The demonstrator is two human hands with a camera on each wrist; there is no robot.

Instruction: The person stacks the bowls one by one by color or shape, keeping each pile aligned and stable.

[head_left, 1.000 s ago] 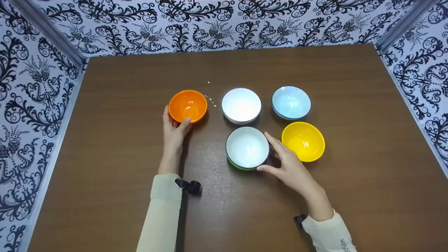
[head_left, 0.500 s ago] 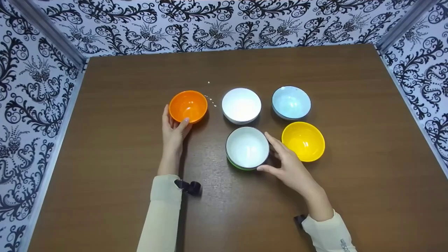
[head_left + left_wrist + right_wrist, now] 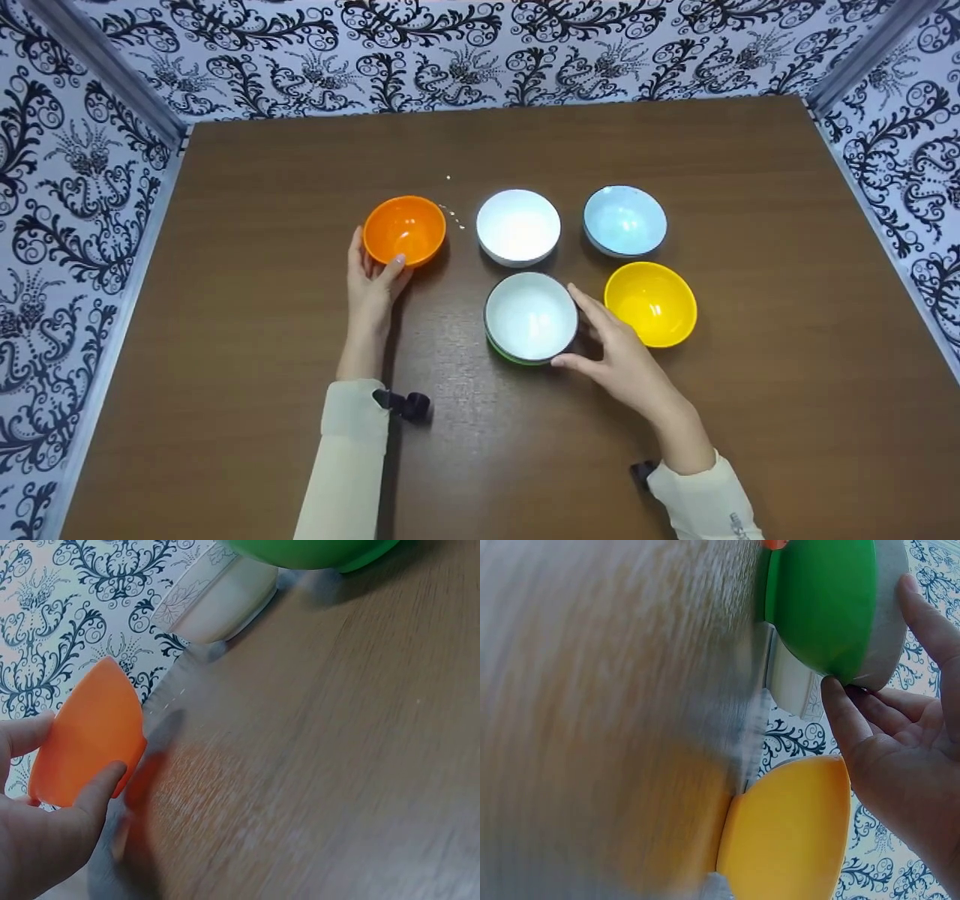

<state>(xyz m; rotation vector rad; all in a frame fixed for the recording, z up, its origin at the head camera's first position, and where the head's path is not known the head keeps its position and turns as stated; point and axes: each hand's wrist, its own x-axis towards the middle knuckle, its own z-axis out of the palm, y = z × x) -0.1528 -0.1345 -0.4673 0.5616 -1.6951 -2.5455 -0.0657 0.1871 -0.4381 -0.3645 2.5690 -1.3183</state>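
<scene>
My left hand (image 3: 371, 289) grips an orange bowl (image 3: 405, 229), its thumb on the near rim and its fingers around the left side. In the left wrist view this bowl (image 3: 94, 735) shows side-on; whether its base touches the table cannot be told. Nearer the middle, a pale bowl (image 3: 531, 315) sits nested in a green bowl (image 3: 517, 361). My right hand (image 3: 626, 364) holds this stack from the right, thumb and fingers spread around it. The right wrist view shows fingertips touching the green bowl (image 3: 825, 607) and the pale bowl (image 3: 889, 622).
A white bowl (image 3: 517, 227) stands behind the stack, with a light blue bowl (image 3: 625, 220) to its right. A yellow bowl (image 3: 651, 304) is close by my right hand. Small white grains (image 3: 456, 219) lie between the orange and white bowls. Patterned walls (image 3: 465, 60) border the brown table (image 3: 225, 300).
The orange bowl and my left hand have shifted very slightly toward me, and the left thumb has slid a little left on the rim. My right hand and the stack look still.
</scene>
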